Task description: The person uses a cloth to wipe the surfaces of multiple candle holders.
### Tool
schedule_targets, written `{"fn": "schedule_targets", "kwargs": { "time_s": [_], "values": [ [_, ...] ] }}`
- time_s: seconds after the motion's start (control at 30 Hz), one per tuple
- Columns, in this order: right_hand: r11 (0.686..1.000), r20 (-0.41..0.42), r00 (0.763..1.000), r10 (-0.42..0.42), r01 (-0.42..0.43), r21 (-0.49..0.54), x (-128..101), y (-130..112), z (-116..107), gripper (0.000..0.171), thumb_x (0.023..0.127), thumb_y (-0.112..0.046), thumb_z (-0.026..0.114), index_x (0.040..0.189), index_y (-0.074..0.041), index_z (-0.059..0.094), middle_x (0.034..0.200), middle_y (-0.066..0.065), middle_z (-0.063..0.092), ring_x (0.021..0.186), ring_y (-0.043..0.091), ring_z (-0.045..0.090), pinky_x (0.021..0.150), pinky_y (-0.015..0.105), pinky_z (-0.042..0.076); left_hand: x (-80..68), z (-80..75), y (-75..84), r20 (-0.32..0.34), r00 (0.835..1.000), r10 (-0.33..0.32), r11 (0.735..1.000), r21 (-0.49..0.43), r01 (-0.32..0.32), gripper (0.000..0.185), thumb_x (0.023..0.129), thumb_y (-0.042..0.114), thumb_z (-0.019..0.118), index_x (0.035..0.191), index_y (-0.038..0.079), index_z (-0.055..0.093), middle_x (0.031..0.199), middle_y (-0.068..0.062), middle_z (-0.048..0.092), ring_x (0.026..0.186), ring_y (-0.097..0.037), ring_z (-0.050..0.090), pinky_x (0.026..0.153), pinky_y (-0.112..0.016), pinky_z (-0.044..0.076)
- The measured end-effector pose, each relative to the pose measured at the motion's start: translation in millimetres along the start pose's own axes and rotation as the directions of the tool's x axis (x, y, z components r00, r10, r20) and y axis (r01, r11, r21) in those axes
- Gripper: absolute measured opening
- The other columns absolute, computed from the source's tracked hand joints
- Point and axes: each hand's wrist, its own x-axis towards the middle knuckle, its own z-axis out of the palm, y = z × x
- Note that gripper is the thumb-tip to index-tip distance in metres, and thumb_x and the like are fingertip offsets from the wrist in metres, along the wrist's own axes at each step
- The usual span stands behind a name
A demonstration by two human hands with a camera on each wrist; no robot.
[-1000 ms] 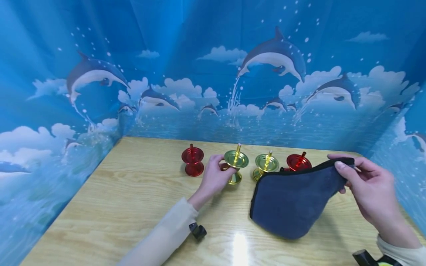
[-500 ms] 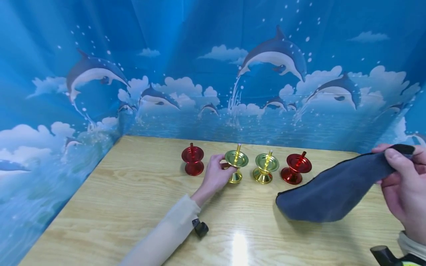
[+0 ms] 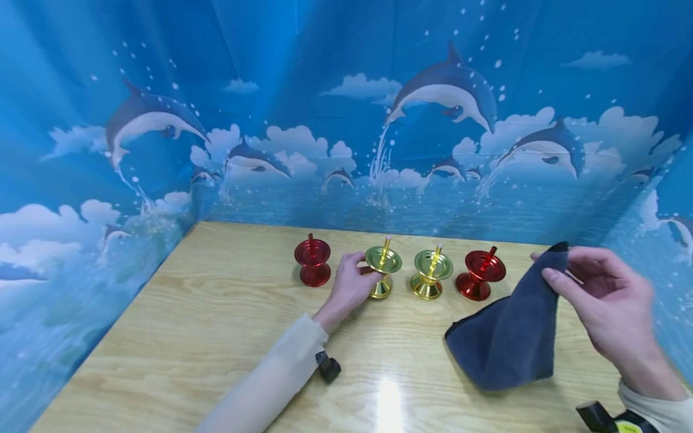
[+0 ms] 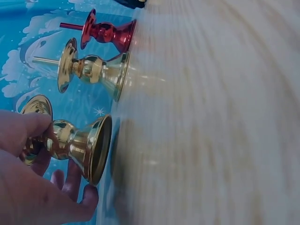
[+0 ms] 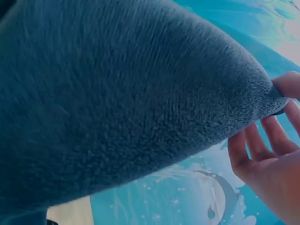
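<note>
My left hand (image 3: 352, 282) grips a gold candle holder (image 3: 382, 264) below its dish, thumb and fingers around the stem. In the left wrist view this gold candle holder (image 4: 89, 145) tilts slightly, its base apparently just off the table. To its right stand a second gold candle holder (image 3: 430, 273) and a red candle holder (image 3: 479, 273). Another red candle holder (image 3: 314, 261) is left of my left hand. My right hand (image 3: 612, 300) pinches one corner of a dark blue-grey cloth (image 3: 514, 343), which hangs down in folds. The cloth (image 5: 140, 103) fills much of the right wrist view.
All this is on a pale wood-grain table (image 3: 216, 337). Behind and at the sides hangs a blue curtain (image 3: 325, 90) printed with dolphins and clouds. The candle holders stand in a row toward the table's back edge.
The cloth swung right with my right hand, uncovering the right red candle holder, then came back left and now hangs more folded. My left hand has hardly moved.
</note>
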Motion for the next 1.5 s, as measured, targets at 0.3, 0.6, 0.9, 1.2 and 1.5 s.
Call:
{"fn": "schedule_targets", "kwargs": {
  "time_s": [0.3,0.6,0.9,1.2,1.5],
  "values": [
    [0.951,-0.016,0.997,-0.072,0.064,-0.301,0.4,4.1,11.7,0.054,0.080,0.023,0.069,0.131,0.010,0.060,0.106,-0.013,0.075,0.086,-0.002,0.072,0.080,0.008,0.054,2.6,-0.8,-2.1,0.009,1.000,0.000,0.999,0.041,0.000,0.041,0.082,0.013,0.080,0.120,0.003,0.069,0.123,-0.018,0.053,0.111,-0.030,0.070,0.097,-0.039,0.057],
    [0.963,-0.008,0.998,-0.056,0.052,-0.266,-3.0,7.0,17.9,0.038,0.076,0.024,0.072,0.112,0.013,0.067,0.100,-0.008,0.073,0.083,0.000,0.072,0.074,0.010,0.056,7.3,0.1,-1.2,0.006,1.000,0.016,0.992,0.122,-0.016,0.041,0.080,0.008,0.081,0.119,0.001,0.069,0.117,-0.018,0.057,0.106,-0.027,0.065,0.096,-0.042,0.055],
    [0.959,0.017,0.999,-0.040,0.043,-0.279,-4.5,6.7,21.6,0.032,0.077,0.022,0.073,0.107,0.012,0.068,0.098,-0.010,0.073,0.084,-0.001,0.071,0.072,0.010,0.056,12.9,4.4,0.9,0.029,1.000,0.003,0.995,0.100,-0.006,0.041,0.081,0.005,0.080,0.120,0.001,0.068,0.121,-0.019,0.056,0.115,-0.032,0.063,0.101,-0.044,0.053],
    [0.962,0.001,0.999,-0.032,0.032,-0.271,-3.8,8.1,24.0,0.038,0.077,0.023,0.072,0.114,0.013,0.066,0.101,-0.009,0.072,0.089,-0.001,0.072,0.078,0.011,0.056,13.2,-4.3,-2.6,0.033,0.999,0.014,0.993,0.119,-0.018,0.038,0.081,0.004,0.078,0.118,0.002,0.069,0.122,-0.019,0.061,0.107,-0.029,0.067,0.098,-0.043,0.054],
    [0.947,0.021,0.999,-0.047,0.051,-0.318,-1.2,7.2,25.3,0.059,0.077,0.022,0.073,0.132,0.006,0.063,0.102,-0.015,0.073,0.088,-0.003,0.071,0.081,0.011,0.054,4.3,-19.1,-1.6,0.070,0.997,0.026,0.985,0.171,-0.038,0.047,0.082,0.010,0.079,0.126,-0.001,0.063,0.124,-0.020,0.063,0.104,-0.029,0.070,0.100,-0.044,0.053]
  ]
}}
